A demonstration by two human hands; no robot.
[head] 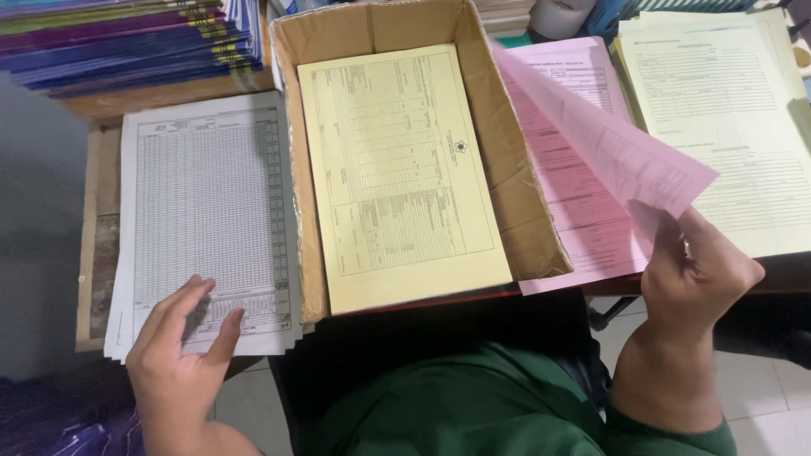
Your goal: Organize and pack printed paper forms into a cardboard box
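The right hand (697,270) pinches the lower corner of a pink sheet (604,139), lifting it off the pink stack (583,228) at its 10 o'clock. The left hand (177,338), fingers spread, rests flat on the white forms (207,211). At its 2 o'clock a cardboard box (519,211) holds yellow forms (397,177). Another yellow stack (726,101) lies at 12 o'clock of the right hand.

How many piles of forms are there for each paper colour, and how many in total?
White pile, under the left hand: 1
Yellow piles, one in the cardboard box, one at far right: 2
Pink pile, its top sheet lifted by the right hand: 1
Total: 4
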